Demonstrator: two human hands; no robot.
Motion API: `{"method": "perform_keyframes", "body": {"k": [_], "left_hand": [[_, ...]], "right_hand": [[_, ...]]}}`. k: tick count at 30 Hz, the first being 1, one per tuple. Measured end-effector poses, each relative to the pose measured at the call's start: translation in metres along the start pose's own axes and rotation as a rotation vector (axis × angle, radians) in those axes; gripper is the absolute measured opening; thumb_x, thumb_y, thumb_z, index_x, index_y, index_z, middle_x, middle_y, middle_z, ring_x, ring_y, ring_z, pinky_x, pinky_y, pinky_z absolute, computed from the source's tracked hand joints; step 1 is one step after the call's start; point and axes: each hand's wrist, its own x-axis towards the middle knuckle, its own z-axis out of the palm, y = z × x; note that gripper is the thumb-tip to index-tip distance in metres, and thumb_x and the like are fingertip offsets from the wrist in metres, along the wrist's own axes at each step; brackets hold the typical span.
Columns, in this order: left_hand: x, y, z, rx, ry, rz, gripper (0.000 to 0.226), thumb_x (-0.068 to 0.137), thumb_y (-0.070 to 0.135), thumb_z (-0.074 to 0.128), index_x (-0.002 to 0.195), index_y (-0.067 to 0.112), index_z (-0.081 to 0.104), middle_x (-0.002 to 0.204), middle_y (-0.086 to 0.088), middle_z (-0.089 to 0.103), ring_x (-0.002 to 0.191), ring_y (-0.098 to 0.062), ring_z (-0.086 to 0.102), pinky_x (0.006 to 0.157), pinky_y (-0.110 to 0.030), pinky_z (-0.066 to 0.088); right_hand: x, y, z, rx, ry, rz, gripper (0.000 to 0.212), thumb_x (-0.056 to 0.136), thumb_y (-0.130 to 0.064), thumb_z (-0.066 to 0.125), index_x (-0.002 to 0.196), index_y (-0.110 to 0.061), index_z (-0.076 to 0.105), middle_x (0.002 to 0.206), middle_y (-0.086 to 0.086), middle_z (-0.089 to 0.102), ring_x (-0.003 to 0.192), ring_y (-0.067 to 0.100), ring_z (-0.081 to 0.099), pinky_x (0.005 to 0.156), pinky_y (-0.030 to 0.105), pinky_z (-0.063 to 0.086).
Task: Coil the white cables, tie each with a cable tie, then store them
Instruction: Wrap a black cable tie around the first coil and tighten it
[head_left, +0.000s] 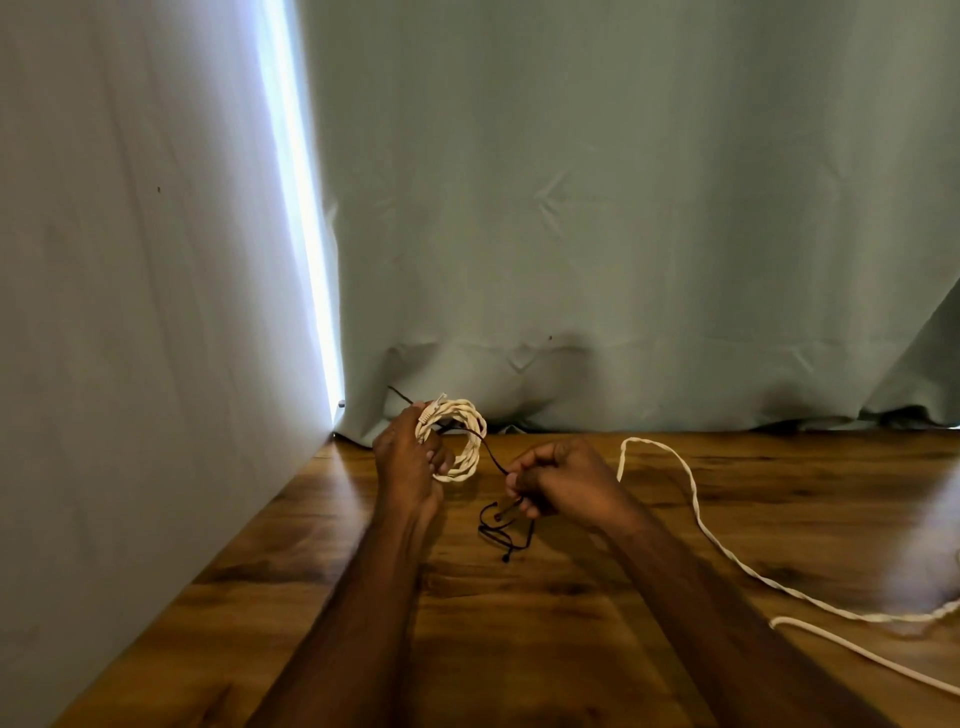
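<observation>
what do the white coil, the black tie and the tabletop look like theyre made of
White coil: looks like matte, twisted plastic-sheathed wire; a spiral ridge runs along it.
Black tie: thin, dark and limp, likelier cord or coated wire than stiff plastic; too fine to tell.
Tabletop: wood or wood-look laminate, with brown grain and a glossy sheen.

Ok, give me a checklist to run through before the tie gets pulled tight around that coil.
1. Coiled white cable held by left hand: ok.
2. Black tie pinched in right hand: ok.
3. Tie passes across the coil: ok.
4. Tie wrapped fully around all loops: cannot tell.
5. Coil's connector end tucked against the coil: ok.
6. Second white cable coiled: not ok, it lies loose on the wooden table.
</observation>
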Motion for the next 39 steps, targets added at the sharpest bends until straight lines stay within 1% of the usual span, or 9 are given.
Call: {"method": "perform_keyframes", "body": {"k": [5, 10, 13, 17, 22, 25, 29, 34, 39], "left_hand": [[0.003, 0.0, -0.002, -0.048, 0.02, -0.035, 0.022, 0.09, 0.016, 0.061, 0.068, 0.011, 0.058, 0.038, 0.003, 0.037, 0.029, -0.008, 0.026, 0.035, -0.015, 0.021], [-0.001, -0.001, 0.0, -0.055, -0.008, -0.023, 0.022, 0.088, 0.015, 0.062, 0.067, 0.009, 0.062, 0.038, 0.001, 0.036, 0.029, -0.009, 0.025, 0.036, -0.015, 0.021], [-0.003, -0.005, 0.003, -0.037, -0.038, -0.014, 0.029, 0.088, 0.015, 0.061, 0.059, 0.009, 0.059, 0.036, 0.001, 0.03, 0.028, -0.01, 0.023, 0.037, -0.015, 0.019], [-0.003, -0.009, 0.003, -0.054, -0.053, -0.044, 0.025, 0.09, 0.017, 0.059, 0.068, 0.006, 0.058, 0.035, 0.001, 0.031, 0.027, -0.01, 0.023, 0.037, -0.015, 0.02], [-0.001, -0.009, 0.001, -0.048, -0.023, -0.069, 0.022, 0.092, 0.021, 0.058, 0.073, 0.008, 0.059, 0.036, 0.002, 0.042, 0.027, -0.008, 0.033, 0.035, -0.015, 0.026], [-0.006, -0.014, 0.005, 0.023, -0.029, -0.058, 0.018, 0.086, 0.021, 0.066, 0.075, 0.007, 0.063, 0.043, 0.0, 0.051, 0.034, -0.013, 0.042, 0.043, -0.022, 0.03], [-0.022, -0.02, 0.015, 0.12, -0.1, -0.054, 0.018, 0.087, 0.017, 0.064, 0.082, 0.0, 0.066, 0.044, -0.003, 0.037, 0.034, -0.012, 0.03, 0.041, -0.02, 0.022], [-0.033, -0.03, 0.025, 0.263, -0.137, 0.0, 0.02, 0.094, 0.011, 0.058, 0.083, -0.002, 0.067, 0.056, -0.007, 0.063, 0.044, -0.017, 0.056, 0.043, -0.021, 0.043], [-0.035, -0.03, 0.028, 0.326, -0.141, 0.034, 0.019, 0.095, 0.008, 0.056, 0.081, -0.003, 0.063, 0.056, -0.009, 0.059, 0.043, -0.016, 0.054, 0.043, -0.02, 0.043]], "right_hand": [[-0.002, -0.002, 0.004, -0.193, 0.048, -0.025, 0.014, 0.083, -0.001, 0.069, 0.075, -0.008, 0.077, 0.067, 0.009, 0.074, 0.051, 0.013, 0.064, 0.049, 0.023, 0.052], [-0.003, 0.0, 0.008, -0.268, 0.109, -0.05, 0.016, 0.085, -0.009, 0.071, 0.069, -0.008, 0.076, 0.057, 0.007, 0.07, 0.048, 0.013, 0.063, 0.052, 0.027, 0.055], [-0.001, -0.001, 0.01, -0.201, 0.142, -0.048, 0.016, 0.084, -0.014, 0.073, 0.069, -0.01, 0.076, 0.056, 0.005, 0.07, 0.05, 0.013, 0.064, 0.058, 0.031, 0.057], [-0.004, -0.004, 0.013, -0.066, 0.123, -0.058, 0.015, 0.087, -0.009, 0.07, 0.073, -0.009, 0.075, 0.059, 0.003, 0.07, 0.05, 0.01, 0.061, 0.05, 0.024, 0.05], [-0.004, -0.003, 0.017, 0.033, 0.091, -0.041, 0.014, 0.087, -0.005, 0.068, 0.075, -0.008, 0.075, 0.067, 0.005, 0.073, 0.051, 0.009, 0.06, 0.048, 0.023, 0.047], [-0.002, -0.001, 0.02, 0.067, 0.117, -0.055, 0.012, 0.086, -0.005, 0.07, 0.076, -0.007, 0.075, 0.067, 0.009, 0.073, 0.05, 0.01, 0.059, 0.047, 0.024, 0.046], [0.001, 0.002, 0.024, 0.122, 0.21, -0.082, 0.011, 0.086, -0.003, 0.071, 0.077, -0.007, 0.076, 0.066, 0.012, 0.072, 0.048, 0.011, 0.058, 0.045, 0.023, 0.045], [0.006, 0.004, 0.023, 0.184, 0.265, -0.124, 0.013, 0.086, -0.002, 0.072, 0.078, -0.01, 0.077, 0.068, 0.013, 0.074, 0.05, 0.013, 0.062, 0.047, 0.023, 0.049], [0.006, 0.01, 0.022, 0.229, 0.249, -0.176, 0.009, 0.088, -0.001, 0.073, 0.082, -0.007, 0.075, 0.068, 0.01, 0.075, 0.051, 0.014, 0.064, 0.049, 0.025, 0.052]]}}
